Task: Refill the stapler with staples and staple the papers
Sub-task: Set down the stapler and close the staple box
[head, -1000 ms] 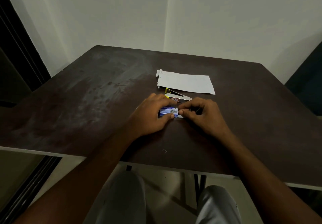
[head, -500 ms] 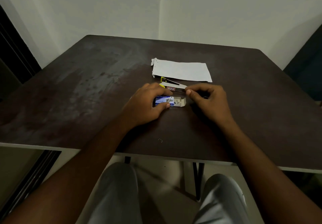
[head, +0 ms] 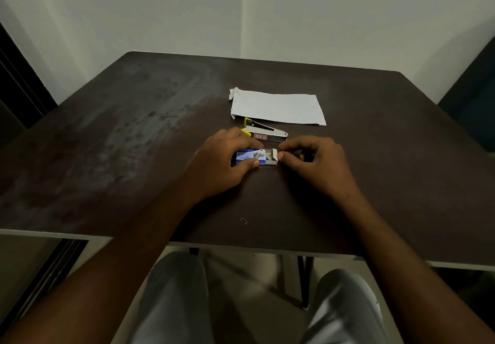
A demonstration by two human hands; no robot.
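The small blue staple box point(head: 254, 157) lies flat on the dark table point(head: 134, 134), its inner tray drawn out to the right so the staples can be reached. The left hand point(head: 225, 164) pinches the sleeve between thumb and fingers to pin it down; the right hand point(head: 313, 161) has its fingertips closed on the tray's end flap. Just behind them the stapler point(head: 265, 132) sits sprung open, ready for loading, with the papers point(head: 278, 106) beyond. A loose staple point(head: 243, 220) lies near the table's front edge.
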